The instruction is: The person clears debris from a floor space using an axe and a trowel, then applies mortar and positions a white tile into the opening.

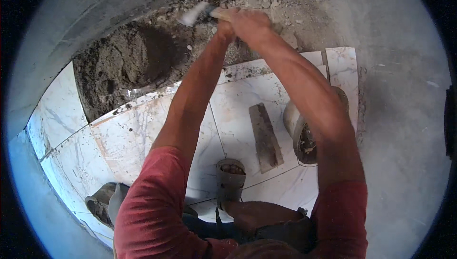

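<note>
Both my hands grip the wooden handle of a hatchet-like tool [221,14], held out over the rubble at the far side. Its flared metal blade points left and is smeared by motion. My left hand [226,26] is closed near the head and partly hidden behind my right hand [251,22], which is wrapped round the handle farther back. Beneath and around the tool lies rough ground of broken rubble [285,18]. A heap of dark wet mortar [128,56] sits left of the tool, apart from it.
White veined tiles [243,92] cover the floor nearer me, speckled with dirt. On them lie a mortar-stained flat board [264,137], a tipped bucket [291,116] partly behind my right arm, and a dirty container [101,207] at left. Grey walls [400,97] enclose the area. My foot [232,173] stands on the tiles.
</note>
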Available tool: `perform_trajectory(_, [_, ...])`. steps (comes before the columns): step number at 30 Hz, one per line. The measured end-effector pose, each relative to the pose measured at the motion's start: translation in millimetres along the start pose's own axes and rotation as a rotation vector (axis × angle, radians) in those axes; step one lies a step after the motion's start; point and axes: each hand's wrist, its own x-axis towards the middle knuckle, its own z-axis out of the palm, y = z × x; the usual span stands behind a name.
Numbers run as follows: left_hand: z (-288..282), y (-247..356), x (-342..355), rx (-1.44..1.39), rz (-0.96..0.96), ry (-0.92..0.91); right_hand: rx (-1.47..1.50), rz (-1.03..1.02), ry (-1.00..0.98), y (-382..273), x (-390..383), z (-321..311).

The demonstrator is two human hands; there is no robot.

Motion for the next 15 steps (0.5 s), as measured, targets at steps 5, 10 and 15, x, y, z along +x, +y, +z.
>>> perform_trajectory(5, [27.2,40.3,-90.2,-0.324,-0.229,0.018,-0.084,0.060,-0.090,12.6,-16.2,-8.0])
perform_trajectory(10, [9.9,95.5,-216.4,0.442,-0.211,-0.645,-0.022,-0.158,0.185,-21.1,-32.0,0.9])
perform_trajectory(15, [-22.3,139.4,-265.1,0.690,-0.261,-0.969,0.072,0.101,-0.121,1.7,2.0,16.5])
